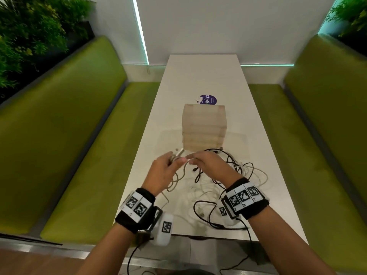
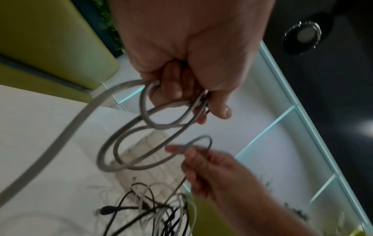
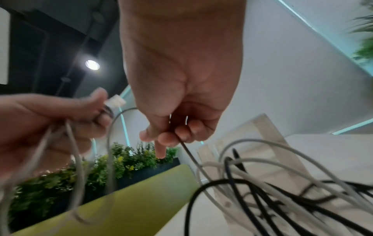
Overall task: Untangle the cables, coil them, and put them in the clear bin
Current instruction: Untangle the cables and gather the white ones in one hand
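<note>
While the left hand [image 2: 181,52] grips several loops of a grey cable [image 2: 129,143] bunched between its curled fingers and thumb, the right hand [image 1: 208,165] pinches a further stretch of that same cable between thumb and fingertips, just beside the left. Both hands hover above the near end of the white table [image 1: 248,120], the cable's pale plug [image 1: 179,151] poking out past the left knuckles. Below and to the right of the hands, a tangle of black and white cables [image 1: 234,175] lies on the table, and the grey cable trails down into it. Just beyond the tangle, toward the table's middle, stands the clear bin [image 1: 204,128], upright; whether anything lies in it I cannot tell. A purple round sticker [image 1: 207,99] sits on the table right behind the bin. Green benches [image 1: 79,135] run along both sides of the table.
</note>
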Tool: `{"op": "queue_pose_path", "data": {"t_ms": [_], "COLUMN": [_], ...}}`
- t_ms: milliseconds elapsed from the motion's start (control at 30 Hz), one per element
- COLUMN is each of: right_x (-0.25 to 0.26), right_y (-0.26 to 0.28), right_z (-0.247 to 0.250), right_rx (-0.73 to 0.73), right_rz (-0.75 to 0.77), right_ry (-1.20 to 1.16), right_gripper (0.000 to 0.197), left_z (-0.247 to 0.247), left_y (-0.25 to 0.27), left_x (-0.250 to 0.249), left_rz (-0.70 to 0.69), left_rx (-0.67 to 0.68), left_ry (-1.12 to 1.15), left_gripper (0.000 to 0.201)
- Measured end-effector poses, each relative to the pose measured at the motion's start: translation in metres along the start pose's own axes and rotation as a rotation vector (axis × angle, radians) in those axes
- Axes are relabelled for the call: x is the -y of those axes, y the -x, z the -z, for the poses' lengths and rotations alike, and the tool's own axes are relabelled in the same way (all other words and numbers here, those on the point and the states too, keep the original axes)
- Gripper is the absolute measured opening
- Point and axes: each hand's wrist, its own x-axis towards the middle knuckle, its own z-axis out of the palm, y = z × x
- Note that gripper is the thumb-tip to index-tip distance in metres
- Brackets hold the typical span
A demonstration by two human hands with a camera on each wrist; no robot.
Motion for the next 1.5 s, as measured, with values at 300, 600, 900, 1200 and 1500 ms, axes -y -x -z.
{"op": "queue_pose_path", "data": {"t_ms": [300,600,900,1200,1500], "right_x": [-0.005,-0.043,0.017,0.047,0.038], "right_y": [-0.004,-0.006,0.044,0.081,0.100], "right_z": [-0.010,-0.016,0.032,0.012,-0.011], "right_rx": [-0.066,-0.097,-0.011,0.191,0.094], "right_rz": [0.050,-0.152,-0.072,-0.038,-0.161], "right_ry": [0.071,-0.028,-0.413,-0.606,-0.723], "right_gripper": [0.015,0.008,0.045,0.026,0.032], "left_z": [-0.007,0.050,0.044,0.002,-0.009], "left_y": [-0.002,0.007,0.028,0.047,0.054], "left_x": [-0.009,-0.040,-0.014,-0.010,0.004], "left_rz": [-0.026,-0.123,-0.013,0.091,0.299], "left_rx": [-0.068,-0.318,0.083,0.451,0.349], "left_ry": [0.079,0.323,-0.008,0.172,0.594], "left_gripper": [0.031,0.024,0.033,0.010,0.040]}}
